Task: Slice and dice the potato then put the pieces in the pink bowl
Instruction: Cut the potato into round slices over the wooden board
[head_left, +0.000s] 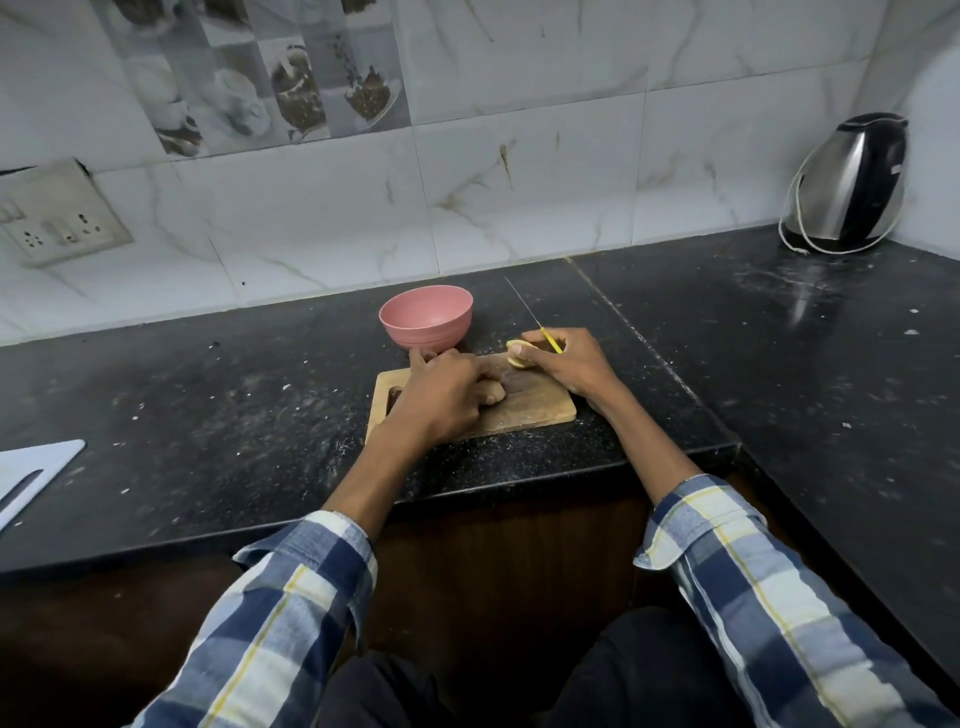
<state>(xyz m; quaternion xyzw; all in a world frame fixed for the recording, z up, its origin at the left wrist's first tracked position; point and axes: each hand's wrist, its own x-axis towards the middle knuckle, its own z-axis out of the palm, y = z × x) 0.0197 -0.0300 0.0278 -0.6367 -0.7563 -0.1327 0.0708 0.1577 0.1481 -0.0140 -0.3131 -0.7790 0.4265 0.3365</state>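
**Potato, part-cut, on board**

Potato (492, 397): lay on the wooden board (540, 410), under your left hand (441, 395), fingers curled over it. A cut piece (517, 353) sat at your right hand (566, 361), which also gripped the knife (550, 340), blade toward the wall. Pink bowl (426, 317) just behind. Likely firm, wet, slippery; hold well behind the cut line.
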